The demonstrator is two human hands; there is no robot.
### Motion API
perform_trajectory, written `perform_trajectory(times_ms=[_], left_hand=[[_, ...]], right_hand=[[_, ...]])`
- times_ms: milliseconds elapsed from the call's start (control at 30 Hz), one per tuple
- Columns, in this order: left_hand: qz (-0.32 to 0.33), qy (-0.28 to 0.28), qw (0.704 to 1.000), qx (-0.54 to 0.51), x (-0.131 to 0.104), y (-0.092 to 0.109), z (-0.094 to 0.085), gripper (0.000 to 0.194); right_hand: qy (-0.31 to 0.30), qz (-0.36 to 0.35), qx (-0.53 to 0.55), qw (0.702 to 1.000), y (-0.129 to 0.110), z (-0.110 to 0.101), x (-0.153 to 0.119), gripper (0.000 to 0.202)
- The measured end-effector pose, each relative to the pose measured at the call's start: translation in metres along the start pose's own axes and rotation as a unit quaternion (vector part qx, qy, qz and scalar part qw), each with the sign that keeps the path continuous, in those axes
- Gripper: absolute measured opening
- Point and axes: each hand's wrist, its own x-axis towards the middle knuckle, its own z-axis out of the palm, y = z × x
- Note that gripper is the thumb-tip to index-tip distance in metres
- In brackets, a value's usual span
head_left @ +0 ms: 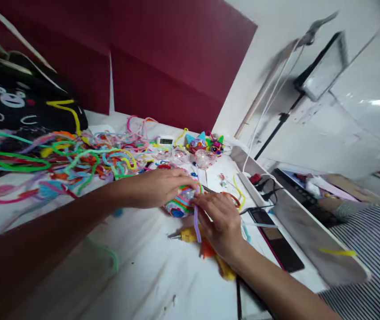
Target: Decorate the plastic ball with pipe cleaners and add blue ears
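Note:
A rounded craft piece wound with multicoloured pipe cleaners (178,209) sits on the white table, a blue disc on its lower front. My left hand (161,187) is closed over its upper left side, fingers curled on it. On the right, my right hand (219,218) pinches a purple pipe cleaner (197,226) against the piece; one end hangs down below the fingers. Under my right hand and wrist lies a yellow glue gun (190,234) with a metal nozzle, partly hidden. Blur hides just where the fingertips touch.
A heap of colourful pipe cleaners (86,155) spreads across the left. Behind are clear plastic balls (180,155), two colourful animal-like crafts (198,141) and a small digital display (165,141). A phone (278,242) and power strip (254,186) lie right. A black bag (26,100) stands far left.

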Motion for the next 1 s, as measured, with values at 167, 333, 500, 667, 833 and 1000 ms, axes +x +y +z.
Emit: perform_trajectory(times_ms=[167,333,500,667,833,1000], left_hand=[[-0.010,-0.017,1.000,0.013,0.004,-0.005,0.003,0.041],[-0.010,-0.017,1.000,0.002,0.003,-0.005,0.002,0.042],[-0.043,-0.019,0.999,-0.003,0.003,-0.002,0.000,0.042],[-0.053,-0.016,0.998,-0.004,0.003,-0.003,0.001,0.042],[-0.048,-0.015,0.999,0.004,0.003,-0.006,0.003,0.042],[-0.051,-0.018,0.998,0.010,0.004,-0.006,0.003,0.040]], right_hand=[[-0.001,0.009,-0.011,1.000,-0.003,-0.002,0.000,0.022],[0.006,0.010,-0.012,1.000,-0.002,-0.001,-0.002,0.022],[0.010,0.008,-0.017,1.000,-0.002,0.000,-0.003,0.022],[0.018,0.009,-0.010,1.000,0.001,0.002,-0.003,0.020],[0.031,0.004,0.006,0.999,0.006,0.004,-0.004,0.020],[0.018,0.004,0.006,1.000,0.009,0.004,-0.005,0.024]])
